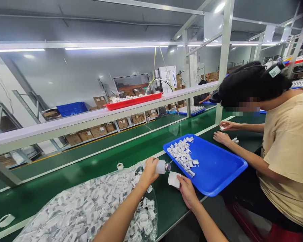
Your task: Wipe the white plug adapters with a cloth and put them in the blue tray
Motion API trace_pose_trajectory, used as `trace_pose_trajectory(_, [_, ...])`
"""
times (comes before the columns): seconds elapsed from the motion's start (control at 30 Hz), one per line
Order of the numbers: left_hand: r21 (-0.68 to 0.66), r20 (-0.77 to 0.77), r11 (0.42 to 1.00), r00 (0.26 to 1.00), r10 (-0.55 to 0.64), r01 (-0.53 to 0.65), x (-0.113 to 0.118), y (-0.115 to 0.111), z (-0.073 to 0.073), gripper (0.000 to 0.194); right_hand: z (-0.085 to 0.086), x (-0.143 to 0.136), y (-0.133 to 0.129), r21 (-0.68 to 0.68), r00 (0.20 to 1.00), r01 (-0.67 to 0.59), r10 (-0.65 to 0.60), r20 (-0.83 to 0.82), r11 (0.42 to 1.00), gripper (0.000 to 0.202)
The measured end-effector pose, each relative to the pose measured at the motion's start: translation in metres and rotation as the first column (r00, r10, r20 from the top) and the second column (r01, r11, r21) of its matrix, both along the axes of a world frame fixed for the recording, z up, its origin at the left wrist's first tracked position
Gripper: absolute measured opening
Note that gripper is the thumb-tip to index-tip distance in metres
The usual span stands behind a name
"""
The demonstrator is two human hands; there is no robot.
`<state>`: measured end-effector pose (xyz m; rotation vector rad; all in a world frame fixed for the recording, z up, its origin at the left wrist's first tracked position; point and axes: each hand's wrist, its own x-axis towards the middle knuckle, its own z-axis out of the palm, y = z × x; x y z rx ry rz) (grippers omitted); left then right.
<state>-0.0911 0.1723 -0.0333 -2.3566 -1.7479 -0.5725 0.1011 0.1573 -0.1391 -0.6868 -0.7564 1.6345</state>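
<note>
Green counter (166, 208) runs across the frame; below centre, the left hand (149, 172) wraps its fingers round a bottle (161, 167) pointed at the white cloth (173, 179) the right hand (188, 193) pinches. Tipped too far, it might leak onto the nearby blue tray (212, 161).

Dark green tabletop (164, 210), clear bag (156, 215) heaped with white plastic pieces (91, 201), blue tray (217, 164) overhanging the near edge

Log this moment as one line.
left hand: holds bottle | right hand: holds white pad | blue tray: white parts at one end
</note>
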Motion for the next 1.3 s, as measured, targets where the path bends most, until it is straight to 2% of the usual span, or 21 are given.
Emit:
trace_pose_trajectory(0.17, [-0.030,-0.184,0.999,0.982,-0.038,0.033,0.008,-0.011,-0.002,0.046,0.009,0.005,-0.005,-0.011,0.999,-0.049,0.048,-0.024,0.999,0.028])
trace_pose_trajectory(0.43, [-0.017,-0.366,0.999,0.930,-0.040,0.036,0.017,-0.019,0.008,0.071,0.009,0.007,-0.006,-0.004,0.997,-0.057,0.057,-0.045,0.998,0.030])
trace_pose_trajectory(0.63, [0.004,-0.462,0.997,0.884,-0.070,0.081,0.021,-0.016,0.006,0.066,0.011,0.006,-0.007,0.005,0.998,-0.064,0.064,-0.026,0.998,0.030])
trace_pose_trajectory(0.87, [0.047,-0.530,0.988,0.842,-0.100,0.147,0.019,-0.012,0.006,0.062,0.011,0.004,-0.006,0.032,0.996,-0.082,0.083,-0.013,0.996,0.031])
trace_pose_trajectory(1.13, [0.086,-0.590,0.985,0.804,-0.070,0.149,0.018,-0.010,0.004,0.062,0.009,0.006,-0.004,0.033,0.994,-0.092,0.093,-0.053,0.995,0.031])
trace_pose_trajectory(1.3, [0.097,-0.587,0.982,0.806,-0.072,0.159,0.019,-0.013,0.007,0.060,0.010,0.006,-0.004,0.019,0.994,-0.093,0.094,-0.061,0.996,0.030])
